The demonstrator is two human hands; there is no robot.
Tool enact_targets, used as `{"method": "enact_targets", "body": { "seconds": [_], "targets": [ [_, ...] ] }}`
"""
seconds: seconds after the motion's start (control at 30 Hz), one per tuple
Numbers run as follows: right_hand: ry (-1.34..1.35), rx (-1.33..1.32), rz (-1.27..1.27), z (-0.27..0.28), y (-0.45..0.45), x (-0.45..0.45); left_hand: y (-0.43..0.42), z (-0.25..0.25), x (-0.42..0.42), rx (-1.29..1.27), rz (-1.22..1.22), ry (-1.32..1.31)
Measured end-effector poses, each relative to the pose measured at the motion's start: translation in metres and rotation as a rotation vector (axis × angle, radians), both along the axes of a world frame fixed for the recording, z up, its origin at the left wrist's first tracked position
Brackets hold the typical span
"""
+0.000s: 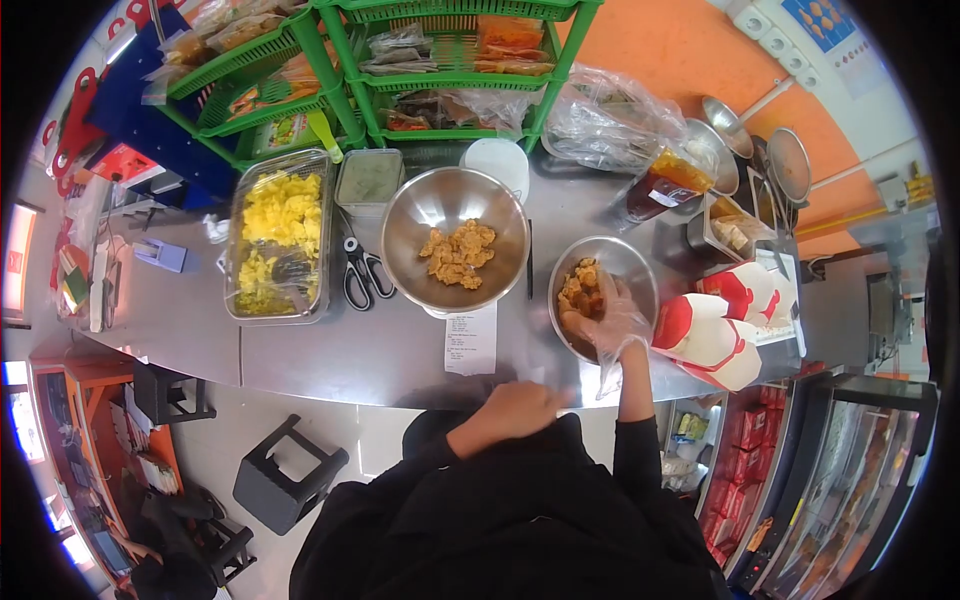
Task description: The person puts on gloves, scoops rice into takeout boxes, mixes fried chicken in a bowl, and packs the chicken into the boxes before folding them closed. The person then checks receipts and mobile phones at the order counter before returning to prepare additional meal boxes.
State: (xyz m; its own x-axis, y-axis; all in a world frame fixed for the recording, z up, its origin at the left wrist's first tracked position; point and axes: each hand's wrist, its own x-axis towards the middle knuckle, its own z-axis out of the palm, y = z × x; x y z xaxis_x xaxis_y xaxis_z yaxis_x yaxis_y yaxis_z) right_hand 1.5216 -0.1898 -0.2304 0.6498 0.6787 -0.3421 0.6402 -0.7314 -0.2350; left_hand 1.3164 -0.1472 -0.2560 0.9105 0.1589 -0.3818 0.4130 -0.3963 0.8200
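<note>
Steel, small bowl (645, 270): on the table (300, 355), near its front edge, browned crumbed pieces (580, 286) inside. Right hand (612, 315): in a clear plastic glove, lowered into the small bowl, fingers over the pieces; whether they are closed on one cannot be told. Left hand (520, 408): ungloved, at the front edge of the table, fingers curled inward, slightly blurred; whether anything is held cannot be told. Steel, large bowl (405, 235): left of the small one, a heap of golden pieces (460, 253) at its bottom. Printed slip (471, 345): white, lying just in front of the large bowl. Scissors (353, 283): dark handles, between the large bowl and a clear tray (234, 270) of yellow food (285, 212). Paper boxes (692, 330): red and white, grouped just right of the small bowl. Bottle (665, 188): dark red contents, tilted, behind the boxes. Rack (345, 85): green plastic, tiered, bagged goods on its shelves, at the back
</note>
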Motion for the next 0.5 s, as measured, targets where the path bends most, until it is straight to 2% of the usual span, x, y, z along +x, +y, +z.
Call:
{"method": "enact_targets", "body": {
  "seconds": [0.03, 0.13, 0.2, 0.23, 0.3, 0.4, 0.43, 0.5],
  "targets": [
    [-0.015, -0.027, -0.016, -0.001, 0.003, -0.003, -0.001, -0.021, 0.001, -0.008, 0.073, 0.020],
    [-0.021, -0.096, -0.052, 0.001, 0.012, -0.009, 0.007, -0.047, 0.025, -0.469, 0.552, -0.057],
    [0.030, -0.123, -0.065, 0.011, 0.016, -0.008, 0.009, -0.047, 0.040, -0.536, 0.661, -0.206],
    [-0.044, -0.082, -0.058, 0.002, 0.013, -0.006, 0.010, -0.046, 0.046, -0.569, 0.709, -0.284],
    [-0.195, -0.002, -0.040, -0.027, 0.002, -0.003, 0.009, -0.068, 0.053, -0.591, 0.734, -0.361],
    [-0.023, 0.347, 0.146, 0.004, -0.014, -0.011, 0.013, -0.064, 0.054, -0.603, 0.716, -0.338],
    [0.042, 0.329, 0.140, 0.013, -0.013, -0.008, 0.016, -0.059, 0.052, -0.602, 0.696, -0.304],
    [0.008, 0.263, 0.036, 0.040, -0.005, -0.005, 0.019, -0.062, 0.052, -0.570, 0.710, -0.345]
  ]
}}
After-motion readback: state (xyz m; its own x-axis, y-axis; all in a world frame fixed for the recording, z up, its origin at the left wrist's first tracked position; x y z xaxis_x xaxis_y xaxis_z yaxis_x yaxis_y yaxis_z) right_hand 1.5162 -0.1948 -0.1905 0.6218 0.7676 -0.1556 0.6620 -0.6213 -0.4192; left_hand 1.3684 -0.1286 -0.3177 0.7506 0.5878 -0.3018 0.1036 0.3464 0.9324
